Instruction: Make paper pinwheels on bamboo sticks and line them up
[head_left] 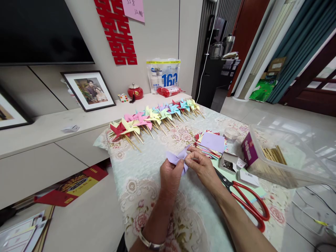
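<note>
Both hands up over the floral tablecloth (147,182): left hand (170,175) pinched shut on the folded lilac paper pinwheel (176,158), right hand (201,164) closed on its centre. Risk here: folded corners springing loose, or paper tearing, if either pinch slackens. Red-handled scissors (246,201) lying just beside.

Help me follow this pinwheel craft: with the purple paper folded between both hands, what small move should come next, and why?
Probably press the gathered corners together at the centre. The left hand and right hand both pinch the purple paper, its flaps folded inward but loose. The small open box of what look like pins sits just right of the right hand, beside the red scissors.
</note>
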The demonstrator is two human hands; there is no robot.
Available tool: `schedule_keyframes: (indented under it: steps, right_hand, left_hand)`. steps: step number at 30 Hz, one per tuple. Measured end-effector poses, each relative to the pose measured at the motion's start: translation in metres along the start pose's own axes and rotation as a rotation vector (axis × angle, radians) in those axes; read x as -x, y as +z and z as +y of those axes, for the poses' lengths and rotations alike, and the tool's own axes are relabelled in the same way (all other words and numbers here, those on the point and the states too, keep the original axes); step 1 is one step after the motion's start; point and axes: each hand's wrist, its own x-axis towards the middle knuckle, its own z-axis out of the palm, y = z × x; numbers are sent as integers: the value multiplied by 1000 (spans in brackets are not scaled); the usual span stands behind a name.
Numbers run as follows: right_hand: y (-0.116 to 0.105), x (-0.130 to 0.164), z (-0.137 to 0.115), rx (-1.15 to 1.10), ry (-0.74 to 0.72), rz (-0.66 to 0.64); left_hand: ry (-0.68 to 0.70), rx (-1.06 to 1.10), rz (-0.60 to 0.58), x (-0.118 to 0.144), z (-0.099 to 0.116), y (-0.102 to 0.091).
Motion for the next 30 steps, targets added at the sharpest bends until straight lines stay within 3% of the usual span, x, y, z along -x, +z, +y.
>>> schedule_keyframes:
  steps: [16, 30]
  right_hand:
    - [0, -1, -2, -76, 105, -8]
    - [0, 0, 1, -91, 152, 12]
  left_hand:
    - [17, -23, 17, -3, -8, -2]
    - [-98, 86, -50, 3, -1, 0]
